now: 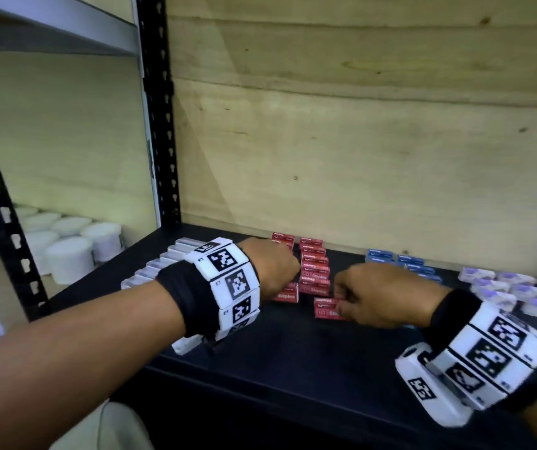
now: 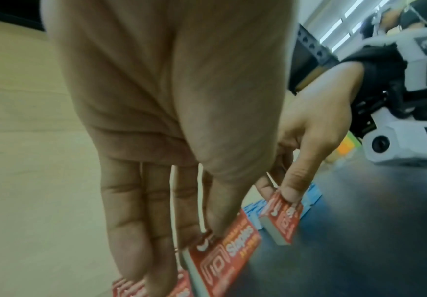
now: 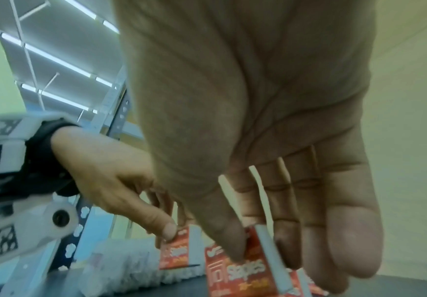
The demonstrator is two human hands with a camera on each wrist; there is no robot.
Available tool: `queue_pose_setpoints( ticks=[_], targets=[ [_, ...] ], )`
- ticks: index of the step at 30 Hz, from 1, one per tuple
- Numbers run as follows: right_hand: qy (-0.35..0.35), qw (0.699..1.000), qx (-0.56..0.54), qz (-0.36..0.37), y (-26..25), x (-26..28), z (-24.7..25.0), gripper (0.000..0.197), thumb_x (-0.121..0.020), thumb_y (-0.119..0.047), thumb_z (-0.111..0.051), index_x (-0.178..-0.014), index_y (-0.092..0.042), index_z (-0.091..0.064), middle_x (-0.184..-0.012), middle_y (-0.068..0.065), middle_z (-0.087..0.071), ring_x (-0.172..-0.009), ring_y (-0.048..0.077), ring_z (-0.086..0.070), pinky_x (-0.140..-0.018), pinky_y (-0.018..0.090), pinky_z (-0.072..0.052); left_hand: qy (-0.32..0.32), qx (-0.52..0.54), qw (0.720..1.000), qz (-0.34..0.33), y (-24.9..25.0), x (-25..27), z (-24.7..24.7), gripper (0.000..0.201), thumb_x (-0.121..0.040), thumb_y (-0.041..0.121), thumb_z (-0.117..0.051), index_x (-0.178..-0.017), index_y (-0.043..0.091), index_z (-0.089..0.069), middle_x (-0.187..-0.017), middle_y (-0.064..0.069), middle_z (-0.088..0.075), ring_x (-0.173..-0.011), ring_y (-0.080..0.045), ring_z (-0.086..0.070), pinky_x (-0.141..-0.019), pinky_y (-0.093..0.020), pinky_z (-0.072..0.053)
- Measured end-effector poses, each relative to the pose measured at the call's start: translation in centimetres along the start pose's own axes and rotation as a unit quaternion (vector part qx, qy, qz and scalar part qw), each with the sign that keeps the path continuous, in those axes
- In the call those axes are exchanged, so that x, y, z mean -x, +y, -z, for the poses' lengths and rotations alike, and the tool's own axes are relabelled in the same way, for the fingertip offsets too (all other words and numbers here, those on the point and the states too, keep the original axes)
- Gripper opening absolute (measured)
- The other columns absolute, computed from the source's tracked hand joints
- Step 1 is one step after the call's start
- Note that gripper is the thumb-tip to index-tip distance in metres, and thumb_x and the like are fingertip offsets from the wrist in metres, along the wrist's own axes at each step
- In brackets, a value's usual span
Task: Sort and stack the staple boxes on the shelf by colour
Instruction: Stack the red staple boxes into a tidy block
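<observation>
Small red staple boxes stand in a row [image 1: 314,264] at the middle of the black shelf [image 1: 293,358]. My left hand [image 1: 281,280] pinches one red box [image 1: 288,294] between thumb and fingers; the left wrist view shows this box [image 2: 222,255] upright at my fingertips. My right hand [image 1: 341,303] pinches a second red box [image 1: 327,309] just to the right; in the right wrist view it [image 3: 243,271] sits between thumb and forefinger. Both boxes stand low at the near end of the red row; contact with the shelf is unclear.
Blue staple boxes [image 1: 400,259] lie right of the red ones, and purple-and-white boxes [image 1: 504,287] lie farther right. A row of white boxes [image 1: 163,261] runs along the shelf's left side. A plywood back panel [image 1: 358,157] and a black upright post [image 1: 163,125] bound the shelf.
</observation>
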State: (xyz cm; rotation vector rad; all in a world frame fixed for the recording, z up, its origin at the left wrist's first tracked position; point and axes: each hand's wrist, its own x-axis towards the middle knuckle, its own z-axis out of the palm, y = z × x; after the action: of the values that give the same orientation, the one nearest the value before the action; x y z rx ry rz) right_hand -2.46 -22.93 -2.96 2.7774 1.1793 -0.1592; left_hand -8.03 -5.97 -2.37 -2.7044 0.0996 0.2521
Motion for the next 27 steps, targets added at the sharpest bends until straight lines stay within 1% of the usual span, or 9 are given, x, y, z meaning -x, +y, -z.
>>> queue_pose_setpoints(
  ticks=[2, 5, 9, 12, 15, 19, 22, 24, 27],
  targets=[
    [0.027, 0.999, -0.011, -0.018, -0.5, 1.1, -0.6, 0.014, -0.093, -0.037, -0.052, -0.095, -0.024, -0.057, -0.091, -0.006, -0.063, -0.087, 0.020, -0.061, -0.079, 0.035, -0.052, 0.061, 0.042, 0.997, -0.001, 0.2, 1.0, -0.8, 0.027, -0.098, 0.016, -0.048, -0.125, 0.016, -0.054, -0.116, -0.006, -0.061, -0.096, -0.026, -0.059, -0.070, -0.034, -0.042],
    [0.064, 0.996, -0.051, -0.037, -1.7, 2.7, -1.7, 0.012, -0.095, -0.036, -0.050, -0.096, -0.025, -0.054, -0.094, -0.003, -0.062, -0.091, 0.023, -0.061, -0.078, 0.034, -0.049, 0.119, 0.133, 0.984, -0.022, 1.2, 2.7, -3.5, 0.026, -0.097, 0.015, -0.047, -0.123, 0.019, -0.049, -0.116, -0.005, -0.057, -0.100, -0.028, -0.060, -0.082, -0.041, -0.051],
    [0.100, 0.988, -0.102, -0.056, -3.0, 3.6, -3.5, 0.010, -0.097, -0.034, -0.050, -0.098, -0.026, -0.055, -0.096, -0.003, -0.061, -0.091, 0.021, -0.058, -0.073, 0.031, -0.042, 0.148, 0.255, 0.956, -0.003, 2.0, 3.8, -7.0, 0.026, -0.101, 0.025, -0.041, -0.126, 0.027, -0.047, -0.121, 0.001, -0.047, -0.107, -0.025, -0.056, -0.090, -0.045, -0.049],
    [0.126, 0.976, -0.167, -0.066, -3.1, 3.7, -5.3, 0.007, -0.095, -0.035, -0.053, -0.097, -0.029, -0.056, -0.092, -0.009, -0.059, -0.088, 0.016, -0.056, -0.074, 0.030, -0.043, 0.152, 0.354, 0.923, 0.016, 2.2, 4.4, -8.6, 0.023, -0.102, 0.032, -0.038, -0.123, 0.033, -0.049, -0.112, 0.009, -0.041, -0.111, -0.017, -0.050, -0.099, -0.040, -0.042],
    [0.167, 0.958, -0.227, -0.049, -3.0, 3.6, -7.0, 0.007, -0.094, -0.033, -0.058, -0.097, -0.028, -0.059, -0.093, -0.008, -0.060, -0.088, 0.013, -0.059, -0.082, 0.033, -0.050, 0.161, 0.410, 0.897, 0.027, 2.4, 4.8, -9.6, 0.022, -0.101, 0.034, -0.042, -0.121, 0.036, -0.051, -0.107, 0.011, -0.039, -0.109, -0.010, -0.047, -0.101, -0.032, -0.038],
    [0.200, 0.928, -0.310, -0.045, -2.7, 3.2, -9.0, 0.005, -0.091, -0.032, -0.064, -0.095, -0.028, -0.064, -0.090, -0.008, -0.065, -0.081, 0.010, -0.062, -0.081, 0.032, -0.054, 0.172, 0.450, 0.875, 0.042, 2.8, 5.2, -10.6, 0.029, -0.100, 0.031, -0.048, -0.129, 0.029, -0.049, -0.115, 0.008, -0.043, -0.113, -0.008, -0.045, -0.105, -0.029, -0.035],
    [0.228, 0.896, -0.379, -0.039, -2.4, 2.9, -10.1, 0.003, -0.089, -0.028, -0.069, -0.091, -0.029, -0.067, -0.087, -0.010, -0.068, -0.081, 0.010, -0.065, -0.082, 0.029, -0.055, 0.186, 0.475, 0.859, 0.050, 2.9, 5.5, -10.8, 0.028, -0.100, 0.030, -0.049, -0.128, 0.026, -0.050, -0.121, 0.007, -0.048, -0.102, -0.007, -0.045, -0.100, -0.026, -0.038],
    [0.235, 0.881, -0.409, -0.032, -2.2, 2.7, -10.5, 0.005, -0.087, -0.027, -0.072, -0.091, -0.028, -0.070, -0.087, -0.009, -0.070, -0.082, 0.010, -0.066, -0.083, 0.027, -0.055, 0.186, 0.483, 0.854, 0.055, 2.8, 5.6, -10.9, 0.027, -0.099, 0.031, -0.050, -0.126, 0.026, -0.051, -0.122, 0.007, -0.049, -0.103, -0.009, -0.048, -0.100, -0.029, -0.040],
    [0.235, 0.873, -0.426, -0.025, -2.1, 2.3, -10.8, 0.007, -0.085, -0.027, -0.075, -0.092, -0.028, -0.072, -0.088, -0.008, -0.072, -0.084, 0.011, -0.067, -0.083, 0.025, -0.055, 0.186, 0.486, 0.852, 0.061, 2.8, 5.4, -11.3, 0.024, -0.099, 0.033, -0.051, -0.123, 0.029, -0.053, -0.121, 0.007, -0.052, -0.107, -0.012, -0.051, -0.100, -0.033, -0.043]
  ],
)
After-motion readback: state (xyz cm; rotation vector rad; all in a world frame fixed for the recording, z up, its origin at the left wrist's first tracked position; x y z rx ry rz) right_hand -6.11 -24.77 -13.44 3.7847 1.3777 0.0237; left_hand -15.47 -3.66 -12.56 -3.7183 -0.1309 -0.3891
